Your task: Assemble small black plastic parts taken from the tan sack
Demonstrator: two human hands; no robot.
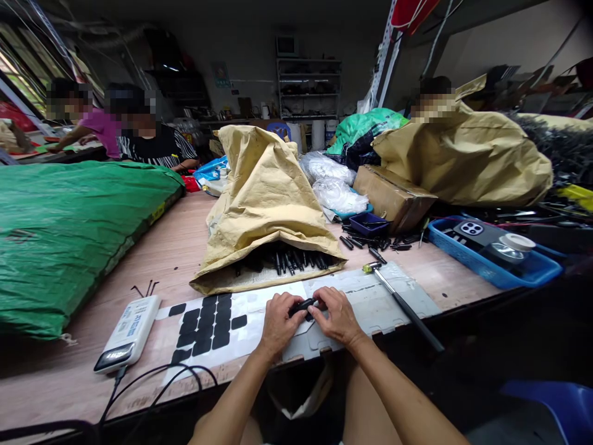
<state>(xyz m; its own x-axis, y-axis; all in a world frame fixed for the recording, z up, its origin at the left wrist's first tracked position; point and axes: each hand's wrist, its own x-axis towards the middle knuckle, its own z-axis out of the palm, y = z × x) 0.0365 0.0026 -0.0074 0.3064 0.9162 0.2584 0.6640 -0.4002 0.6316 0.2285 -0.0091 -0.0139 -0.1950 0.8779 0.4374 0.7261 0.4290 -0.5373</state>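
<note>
Between my two hands is a short black cylindrical piece (303, 306), lying level above the front of a grey board. My left hand (281, 320) pinches its left end, and the fingers of my right hand (337, 314) are closed on its right end. A small dark patch shows beneath it by my right thumb; I cannot make out what it is. To the left, a white sheet bears rows of black rounded-square stickers (207, 321). Just behind my hands, the mouth of a tan sack (266, 204) gapes, with several black cylindrical pieces (296, 259) inside.
A hammer (403, 306) lies across the grey board (412, 287) at right. A blue tray (532, 272) holds a phone and a jar. A cabled white power bank (132, 330) and a large green sack (78, 228) are at left. Several people work beyond the table.
</note>
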